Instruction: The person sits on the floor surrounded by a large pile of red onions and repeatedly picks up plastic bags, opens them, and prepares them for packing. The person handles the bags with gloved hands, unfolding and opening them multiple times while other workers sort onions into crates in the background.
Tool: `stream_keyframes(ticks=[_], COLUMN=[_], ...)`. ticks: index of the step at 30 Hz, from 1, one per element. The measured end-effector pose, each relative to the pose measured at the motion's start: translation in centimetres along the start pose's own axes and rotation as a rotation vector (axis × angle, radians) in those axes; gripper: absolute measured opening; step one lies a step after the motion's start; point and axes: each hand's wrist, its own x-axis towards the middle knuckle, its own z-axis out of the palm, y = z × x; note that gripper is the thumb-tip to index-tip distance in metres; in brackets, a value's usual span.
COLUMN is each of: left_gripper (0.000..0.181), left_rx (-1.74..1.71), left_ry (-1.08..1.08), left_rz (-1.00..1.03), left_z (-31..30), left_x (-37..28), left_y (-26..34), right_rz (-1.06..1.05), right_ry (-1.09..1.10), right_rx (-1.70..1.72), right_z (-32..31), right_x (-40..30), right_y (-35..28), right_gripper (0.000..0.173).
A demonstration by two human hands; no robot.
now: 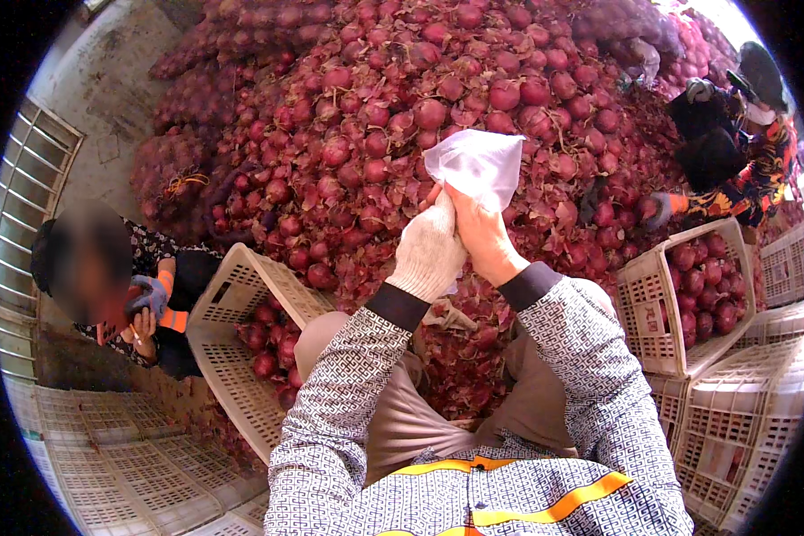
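My left hand [425, 244] wears a cream knitted glove, with reddish bare fingertips showing at its far end. Pressed against it is my bare right hand [484, 231], gripping the near edge of a thin, translucent white sheet or bag [479, 164]. Whether my left fingers also hold the sheet is hidden where the hands meet. Beyond and below them spreads a large heap of red onions [375, 134], mixed with loose dry skins. A crumpled beige cloth or glove [450, 315] lies on the skins between my knees.
A tilted plastic crate [224, 295] with onions stands left of my knee. Another onion-filled crate [650, 315] rests on stacked crates [723, 429] at right. One person [154, 268] sits at left, another [744, 154] at far right. Filled mesh sacks [174, 161] border the heap.
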Motion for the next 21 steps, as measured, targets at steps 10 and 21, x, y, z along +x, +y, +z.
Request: stream_keyframes(ticks=[10, 21], left_gripper=[0.031, 0.033], left_rx=[-0.098, -0.029], left_ry=[-0.155, -0.243], left_rz=[-0.05, -0.105], left_z=[-1.3, -0.6], left_x=[-0.3, -0.7], left_y=[1.4, 1.9], right_rz=[0.198, 0.139], right_ry=[-0.114, -0.104], right_rx=[0.436, 0.284], right_z=[-1.2, -2.5], right_x=[0.3, 0.6], right_y=[-5.7, -7.8], right_gripper=[0.013, 0.053])
